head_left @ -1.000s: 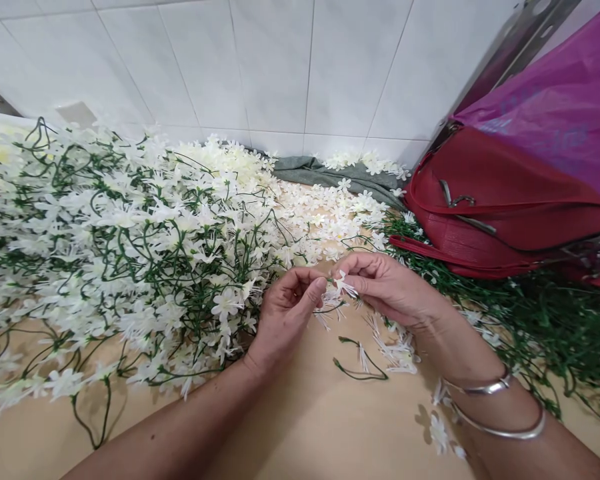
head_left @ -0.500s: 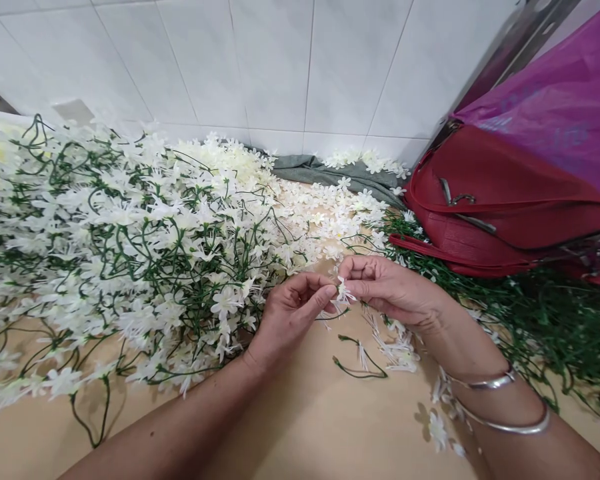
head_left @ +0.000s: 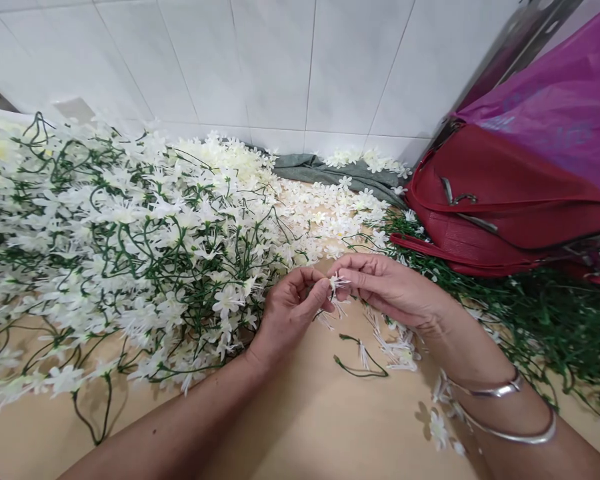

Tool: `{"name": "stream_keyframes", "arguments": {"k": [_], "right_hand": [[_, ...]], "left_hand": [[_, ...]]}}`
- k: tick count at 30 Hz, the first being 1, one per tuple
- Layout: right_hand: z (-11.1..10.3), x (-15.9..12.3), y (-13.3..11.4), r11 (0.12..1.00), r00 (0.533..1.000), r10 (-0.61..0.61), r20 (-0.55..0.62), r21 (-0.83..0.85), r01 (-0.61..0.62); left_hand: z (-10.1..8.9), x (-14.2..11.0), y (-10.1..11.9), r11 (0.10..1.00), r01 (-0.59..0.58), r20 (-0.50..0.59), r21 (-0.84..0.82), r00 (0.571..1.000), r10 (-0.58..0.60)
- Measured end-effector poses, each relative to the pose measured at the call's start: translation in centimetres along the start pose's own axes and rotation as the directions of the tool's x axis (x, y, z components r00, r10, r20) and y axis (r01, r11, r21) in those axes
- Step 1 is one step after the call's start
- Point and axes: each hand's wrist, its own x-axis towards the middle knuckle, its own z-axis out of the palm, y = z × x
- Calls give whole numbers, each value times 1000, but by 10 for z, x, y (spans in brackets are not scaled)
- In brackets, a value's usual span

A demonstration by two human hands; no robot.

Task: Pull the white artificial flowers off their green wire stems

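Observation:
A small white artificial flower [head_left: 338,283] with thin white stamens sits between my two hands, above the tan tabletop. My left hand [head_left: 296,301] is closed, thumb and forefinger pinching the flower and its stem. From the other side my right hand [head_left: 390,288] also pinches at the flower, its fingertips meeting the left ones and partly hiding what they grip. Below the hands lie a loose green stem [head_left: 363,373] and a small heap of white stamens [head_left: 400,352].
A large pile of white flowers on green stems [head_left: 145,240] fills the left. Loose petals [head_left: 325,207] spread behind the hands, near a grey-green cloth [head_left: 310,168] by the tiled wall. Bare green stems [head_left: 540,327], a red handbag [head_left: 510,193] and a purple plastic bag [head_left: 565,100] occupy the right.
The flower has shifted slightly left and up, and its stamens now point to the right instead of downward. My right fingertips have moved left, closer over the flower.

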Motion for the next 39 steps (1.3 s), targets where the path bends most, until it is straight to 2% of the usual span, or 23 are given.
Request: {"name": "stream_keyframes", "arguments": {"k": [8,14,17,20,25,30,39], "right_hand": [[0,1,5,991,999,-23,28,-130,26],[13,4,1,983,996,-58,-75,-179,43],[16,4,-1,981,994,-65,-82,-187,49],[13,5,-1,977,993,-68,-97,-208,47],[3,5,3,955,972,-126,-198,-289,65],[4,5,2,953,971,-131,-199,-295,68],[5,3,1,958,977,-117,-177,-279,64]], "left_hand": [[0,-2,-2,999,25,-57,26,998,-23],[1,-2,-4,997,-6,-75,74,997,11],[0,-1,-5,998,-26,-75,61,997,31],[-1,0,-7,999,-40,-73,24,996,42],[-4,1,-10,997,-64,-107,38,992,67],[-5,2,-12,995,-85,-112,50,990,91],[-3,1,-8,995,-53,-81,84,995,60]]}}
